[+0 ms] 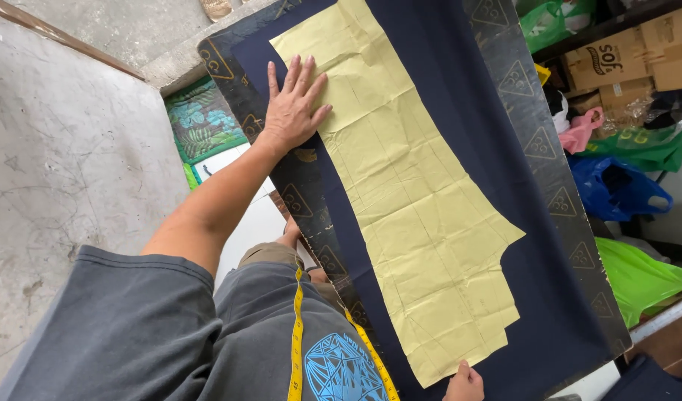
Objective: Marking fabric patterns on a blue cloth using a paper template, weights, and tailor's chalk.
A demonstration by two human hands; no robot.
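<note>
A pale yellow paper pattern (415,200), creased in a grid of fold lines, lay flat and lengthwise on navy blue fabric (445,82). Its far end was narrow; the near part widened to a stepped, notched edge. The fabric was spread smooth beneath it, showing as borders along both long sides.

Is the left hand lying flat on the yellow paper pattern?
Yes: the left hand lies flat, fingers spread, on the edge of the yellow paper pattern, which is spread on the dark blue fabric.
</note>
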